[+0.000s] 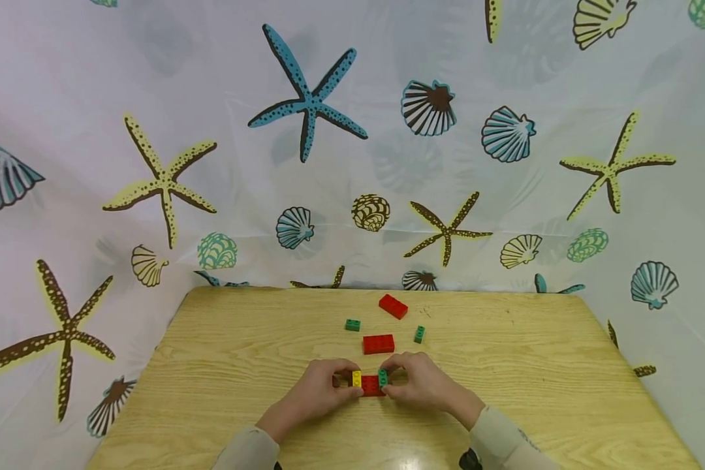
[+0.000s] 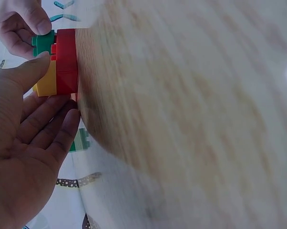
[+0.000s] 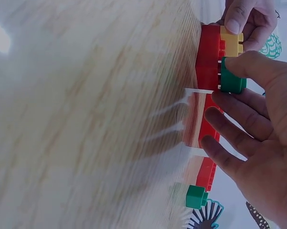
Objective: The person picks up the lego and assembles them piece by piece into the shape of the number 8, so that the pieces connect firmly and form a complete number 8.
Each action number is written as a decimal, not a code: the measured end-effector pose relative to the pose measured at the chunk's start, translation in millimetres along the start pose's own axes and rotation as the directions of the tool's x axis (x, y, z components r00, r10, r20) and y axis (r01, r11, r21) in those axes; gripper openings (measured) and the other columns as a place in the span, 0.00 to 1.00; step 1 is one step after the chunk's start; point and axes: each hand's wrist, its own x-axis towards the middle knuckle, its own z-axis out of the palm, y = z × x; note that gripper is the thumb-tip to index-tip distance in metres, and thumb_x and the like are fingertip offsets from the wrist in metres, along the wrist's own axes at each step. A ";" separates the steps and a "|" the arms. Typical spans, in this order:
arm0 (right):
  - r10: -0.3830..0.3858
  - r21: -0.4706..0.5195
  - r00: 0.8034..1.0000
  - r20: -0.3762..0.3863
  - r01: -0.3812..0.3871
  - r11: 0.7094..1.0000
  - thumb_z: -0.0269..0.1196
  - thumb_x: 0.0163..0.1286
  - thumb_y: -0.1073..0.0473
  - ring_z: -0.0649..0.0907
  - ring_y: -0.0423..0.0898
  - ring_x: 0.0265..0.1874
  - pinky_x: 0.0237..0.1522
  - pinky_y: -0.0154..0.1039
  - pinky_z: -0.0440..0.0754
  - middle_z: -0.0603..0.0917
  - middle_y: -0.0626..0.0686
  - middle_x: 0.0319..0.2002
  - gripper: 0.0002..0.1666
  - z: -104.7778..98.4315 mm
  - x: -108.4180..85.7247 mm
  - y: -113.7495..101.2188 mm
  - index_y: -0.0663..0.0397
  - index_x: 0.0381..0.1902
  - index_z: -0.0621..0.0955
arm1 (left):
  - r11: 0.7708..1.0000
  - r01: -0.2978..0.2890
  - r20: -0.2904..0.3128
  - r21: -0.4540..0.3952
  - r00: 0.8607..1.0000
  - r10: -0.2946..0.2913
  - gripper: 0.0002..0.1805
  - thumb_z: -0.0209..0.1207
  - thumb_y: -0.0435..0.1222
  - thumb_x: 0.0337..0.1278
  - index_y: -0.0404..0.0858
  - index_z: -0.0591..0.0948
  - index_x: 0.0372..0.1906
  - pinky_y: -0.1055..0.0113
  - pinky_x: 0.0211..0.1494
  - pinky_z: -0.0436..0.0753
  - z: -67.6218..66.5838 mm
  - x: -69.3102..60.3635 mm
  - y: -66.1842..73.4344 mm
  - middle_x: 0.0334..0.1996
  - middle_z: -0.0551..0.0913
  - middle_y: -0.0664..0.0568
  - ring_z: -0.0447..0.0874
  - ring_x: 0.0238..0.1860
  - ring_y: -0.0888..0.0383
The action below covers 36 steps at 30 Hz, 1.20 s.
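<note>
Head view: on the counter point(image 1: 241, 346), the left hand point(image 1: 320, 391) pinches a yellow brick point(image 1: 356, 378) at the left end of the front red brick point(image 1: 370, 386), the right hand point(image 1: 420, 382) a green brick point(image 1: 383, 377) at its right end. Left wrist view: the yellow brick sits flush. Right wrist view: two other red bricks point(image 3: 209, 128) lie beyond the front red brick.
</note>
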 end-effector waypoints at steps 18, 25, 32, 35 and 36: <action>0.010 -0.041 1.000 0.014 -0.009 0.999 0.73 0.70 0.55 0.87 0.48 0.53 0.59 0.45 0.85 0.90 0.49 0.50 0.16 0.4 2.1 -2.1 0.54 0.53 0.87 | 1.000 0.012 -0.011 -0.015 1.000 -0.012 0.22 0.71 0.47 0.67 0.39 0.87 0.58 0.66 0.47 0.85 -0.7 -1.7 2.8 0.49 0.90 0.54 0.88 0.48 0.57; 0.029 -0.020 0.999 0.012 -0.029 0.999 0.73 0.70 0.55 0.87 0.49 0.54 0.59 0.47 0.85 0.90 0.50 0.50 0.17 0.4 1.2 -1.5 0.54 0.54 0.87 | 1.000 0.008 -0.004 -0.013 1.000 -0.008 0.22 0.70 0.47 0.67 0.38 0.87 0.58 0.65 0.47 0.85 -0.5 -1.4 2.1 0.49 0.90 0.54 0.88 0.49 0.57; 0.007 -0.029 1.000 -0.008 -0.008 1.000 0.73 0.69 0.55 0.87 0.48 0.52 0.57 0.46 0.85 0.90 0.49 0.49 0.17 1.4 0.9 -1.2 0.53 0.54 0.87 | 1.000 -0.007 -0.003 -0.003 1.000 0.007 0.23 0.70 0.47 0.67 0.37 0.86 0.59 0.67 0.46 0.84 -1.3 -0.5 1.4 0.49 0.90 0.52 0.88 0.49 0.56; 0.003 -0.025 1.000 -0.006 -0.004 1.000 0.73 0.69 0.56 0.87 0.47 0.50 0.55 0.43 0.85 0.90 0.47 0.48 0.17 2.2 0.5 -0.2 0.52 0.54 0.87 | 1.000 -0.009 -0.001 0.000 1.000 0.009 0.23 0.70 0.47 0.67 0.37 0.86 0.59 0.67 0.46 0.84 -1.4 -0.7 1.7 0.50 0.90 0.52 0.88 0.49 0.55; -0.004 -0.024 1.000 -0.006 0.004 1.000 0.73 0.69 0.56 0.88 0.47 0.50 0.55 0.43 0.85 0.90 0.47 0.48 0.17 2.4 0.6 0.3 0.52 0.54 0.87 | 1.000 -0.009 -0.002 0.002 1.000 0.009 0.23 0.70 0.47 0.68 0.37 0.86 0.59 0.67 0.46 0.84 -1.6 -0.8 2.0 0.50 0.90 0.51 0.88 0.49 0.55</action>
